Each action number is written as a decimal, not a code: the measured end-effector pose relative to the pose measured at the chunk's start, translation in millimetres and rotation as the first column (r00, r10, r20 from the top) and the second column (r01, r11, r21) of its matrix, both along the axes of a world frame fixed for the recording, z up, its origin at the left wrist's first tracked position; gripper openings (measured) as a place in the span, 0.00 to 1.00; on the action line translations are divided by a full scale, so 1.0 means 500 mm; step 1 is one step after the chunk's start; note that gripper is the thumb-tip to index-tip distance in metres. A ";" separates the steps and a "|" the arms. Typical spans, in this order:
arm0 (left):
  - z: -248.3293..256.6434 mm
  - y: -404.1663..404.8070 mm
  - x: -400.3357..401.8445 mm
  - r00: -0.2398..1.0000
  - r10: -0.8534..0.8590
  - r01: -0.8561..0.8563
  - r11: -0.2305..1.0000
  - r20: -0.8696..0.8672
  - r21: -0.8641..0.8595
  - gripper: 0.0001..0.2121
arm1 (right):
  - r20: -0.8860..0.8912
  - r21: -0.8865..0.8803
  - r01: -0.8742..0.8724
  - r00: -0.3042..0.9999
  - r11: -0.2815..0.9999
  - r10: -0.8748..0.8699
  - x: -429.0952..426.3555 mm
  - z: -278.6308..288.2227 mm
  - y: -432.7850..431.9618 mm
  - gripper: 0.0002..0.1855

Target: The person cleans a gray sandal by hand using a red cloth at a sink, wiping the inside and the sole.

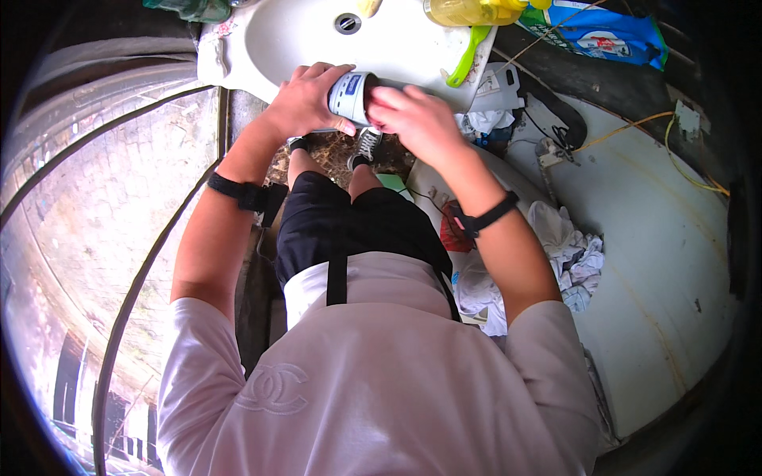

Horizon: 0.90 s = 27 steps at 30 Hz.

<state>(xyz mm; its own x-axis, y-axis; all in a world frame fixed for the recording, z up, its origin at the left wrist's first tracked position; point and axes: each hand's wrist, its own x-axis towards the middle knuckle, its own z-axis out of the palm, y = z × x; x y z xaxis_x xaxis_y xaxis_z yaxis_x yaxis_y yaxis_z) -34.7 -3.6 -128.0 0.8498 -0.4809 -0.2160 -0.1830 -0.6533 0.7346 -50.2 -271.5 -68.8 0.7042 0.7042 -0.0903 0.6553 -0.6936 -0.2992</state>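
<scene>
My left hand grips a grey slide sandal around its strap, which carries a blue label patch. I have it over the near rim of the white washbasin, with its sole pointing right. Close against the strap's opening is my right hand, blurred and with the fingers bent. The fingertips reach in at the opening, and whether they hold anything is hidden.
On the basin's right rim lie a green-handled brush and a yellow bottle. A piece of soap sits at the far side. To the right are a blue bag, a white jug, a shower head and crumpled cloths.
</scene>
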 end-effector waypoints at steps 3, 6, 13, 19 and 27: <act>0.010 0.003 0.001 0.998 -0.059 0.062 0.979 -0.019 0.192 0.51 | -0.019 -0.062 -0.005 1.000 0.998 0.004 -0.003 -0.033 0.006 0.20; -0.009 0.016 -0.015 0.999 -0.048 0.048 0.981 -0.004 0.188 0.49 | -0.013 -0.114 0.049 0.999 0.992 -0.051 -0.012 -0.033 -0.052 0.25; -0.029 -0.001 -0.027 1.000 -0.018 0.016 0.990 0.014 0.140 0.49 | 0.061 -0.090 0.115 0.992 0.989 -0.110 -0.029 -0.019 -0.020 0.22; -0.024 0.005 -0.027 0.998 -0.038 0.031 0.985 0.040 0.170 0.50 | 0.016 -0.075 0.105 0.994 0.992 -0.104 -0.017 -0.047 -0.038 0.21; -0.002 0.031 -0.041 0.996 0.017 -0.043 0.946 0.082 0.320 0.61 | 0.029 -0.157 0.294 0.956 0.943 -0.293 -0.040 -0.005 -0.130 0.22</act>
